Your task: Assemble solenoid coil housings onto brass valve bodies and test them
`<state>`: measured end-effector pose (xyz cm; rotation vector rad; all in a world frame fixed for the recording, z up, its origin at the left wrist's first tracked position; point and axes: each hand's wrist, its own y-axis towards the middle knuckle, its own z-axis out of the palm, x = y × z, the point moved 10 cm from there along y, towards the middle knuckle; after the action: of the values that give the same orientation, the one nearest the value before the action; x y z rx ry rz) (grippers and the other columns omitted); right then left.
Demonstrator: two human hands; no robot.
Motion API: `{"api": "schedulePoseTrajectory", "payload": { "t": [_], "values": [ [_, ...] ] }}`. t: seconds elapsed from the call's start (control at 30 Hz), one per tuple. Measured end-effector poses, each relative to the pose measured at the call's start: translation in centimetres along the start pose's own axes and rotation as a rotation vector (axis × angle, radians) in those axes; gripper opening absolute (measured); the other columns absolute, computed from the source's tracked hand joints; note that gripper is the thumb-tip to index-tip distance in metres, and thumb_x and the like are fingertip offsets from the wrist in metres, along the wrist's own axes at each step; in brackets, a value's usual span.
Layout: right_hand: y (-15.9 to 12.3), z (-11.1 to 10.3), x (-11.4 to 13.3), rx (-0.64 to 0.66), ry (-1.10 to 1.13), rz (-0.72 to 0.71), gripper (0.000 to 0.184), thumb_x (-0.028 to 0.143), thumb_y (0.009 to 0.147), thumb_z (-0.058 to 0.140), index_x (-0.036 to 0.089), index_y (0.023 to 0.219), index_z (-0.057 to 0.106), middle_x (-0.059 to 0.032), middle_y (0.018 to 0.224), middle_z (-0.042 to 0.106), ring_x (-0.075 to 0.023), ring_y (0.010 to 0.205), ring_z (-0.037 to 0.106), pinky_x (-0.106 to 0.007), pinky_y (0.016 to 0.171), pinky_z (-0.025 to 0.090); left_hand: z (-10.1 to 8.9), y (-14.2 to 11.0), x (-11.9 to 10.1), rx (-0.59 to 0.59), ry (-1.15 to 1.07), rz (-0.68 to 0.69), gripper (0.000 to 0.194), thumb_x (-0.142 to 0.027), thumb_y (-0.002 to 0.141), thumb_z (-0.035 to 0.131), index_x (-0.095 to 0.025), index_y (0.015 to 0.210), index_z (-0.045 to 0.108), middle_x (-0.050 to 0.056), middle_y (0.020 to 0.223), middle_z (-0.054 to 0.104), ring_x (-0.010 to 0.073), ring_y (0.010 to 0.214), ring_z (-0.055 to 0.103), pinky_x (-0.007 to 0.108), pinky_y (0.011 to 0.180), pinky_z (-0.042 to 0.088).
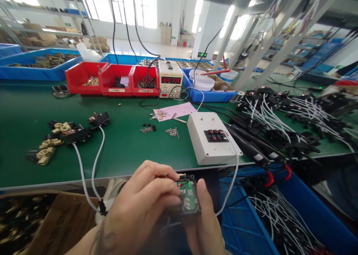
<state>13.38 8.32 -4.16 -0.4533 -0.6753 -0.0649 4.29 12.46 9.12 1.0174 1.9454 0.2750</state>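
Note:
Just past the table's front edge, a small black housing with a green circuit board (190, 194) in it is held between my hands. My right hand (206, 214) wraps round its right side and underside, thumb upright along the edge. My left hand (148, 195) is closed over the left side, its bent fingers pressed on the housing beside a short red wire. Those fingertips are partly hidden and the lower part is blurred. A white cable (234, 176) runs from near my right hand up to a white test box (208, 141) with black-and-red terminals on the table.
On the green table (123, 147) lie brass fittings (46, 155), black parts with white cables (78, 135), small screws (172, 132) and a pink sheet (176, 112). Behind stand red bins (116, 89) and a power supply (170, 89). Cabled black parts (268, 113) heap right; a blue crate (246, 225) sits below.

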Motion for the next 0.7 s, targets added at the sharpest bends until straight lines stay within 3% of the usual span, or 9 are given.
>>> {"api": "schedulePoseTrajectory", "payload": {
  "t": [0.1,0.2,0.37,0.53,0.7],
  "values": [
    [-0.2,0.2,0.5,0.025,-0.150,-0.080,0.053,0.068,0.081,0.063,0.019,0.099,0.073,-0.0065,0.094,0.073,-0.0262,0.100,0.065,-0.038,0.088,0.054,-0.2,-0.5,-1.3,-0.007,0.110,0.105,0.014,-0.022,0.098,0.055,-0.023,0.086,0.063,-0.001,0.101,0.063,0.0097,0.095,0.056,0.014,0.084,0.048],
    [-0.2,0.2,0.8,0.033,-0.259,-0.151,0.057,0.071,0.081,0.060,0.021,0.107,0.072,-0.0075,0.102,0.073,-0.0281,0.106,0.064,-0.039,0.090,0.054,0.5,-1.1,-1.1,0.097,0.138,0.158,0.009,-0.019,0.098,0.053,-0.023,0.098,0.062,0.000,0.114,0.062,0.0119,0.106,0.052,0.017,0.094,0.046],
    [-0.2,-0.3,0.6,-0.001,-0.324,-0.170,0.056,0.072,0.082,0.058,0.024,0.106,0.073,-0.0072,0.114,0.071,-0.0292,0.117,0.060,-0.040,0.097,0.051,1.0,-2.2,-1.1,0.232,0.108,0.172,0.019,-0.014,0.100,0.045,-0.021,0.113,0.057,0.002,0.123,0.060,0.0101,0.114,0.052,0.015,0.101,0.044],
    [-0.5,-0.7,1.0,-0.018,-0.387,-0.197,0.051,0.068,0.083,0.060,0.024,0.105,0.073,-0.0068,0.113,0.071,-0.0279,0.117,0.059,-0.038,0.102,0.047,0.8,-1.7,-1.1,0.216,0.041,0.128,0.030,-0.025,0.105,0.027,-0.023,0.120,0.054,0.002,0.118,0.067,0.0113,0.109,0.063,0.018,0.101,0.051],
    [-0.5,-0.1,1.4,0.009,-0.390,-0.221,0.056,0.070,0.083,0.059,0.022,0.108,0.072,-0.0080,0.107,0.072,-0.0289,0.108,0.064,-0.037,0.095,0.052,0.8,-2.4,-1.4,0.187,0.168,0.229,0.032,-0.019,0.101,0.038,-0.018,0.129,0.055,0.003,0.124,0.069,0.0137,0.113,0.065,0.020,0.105,0.049]
  ]
}}
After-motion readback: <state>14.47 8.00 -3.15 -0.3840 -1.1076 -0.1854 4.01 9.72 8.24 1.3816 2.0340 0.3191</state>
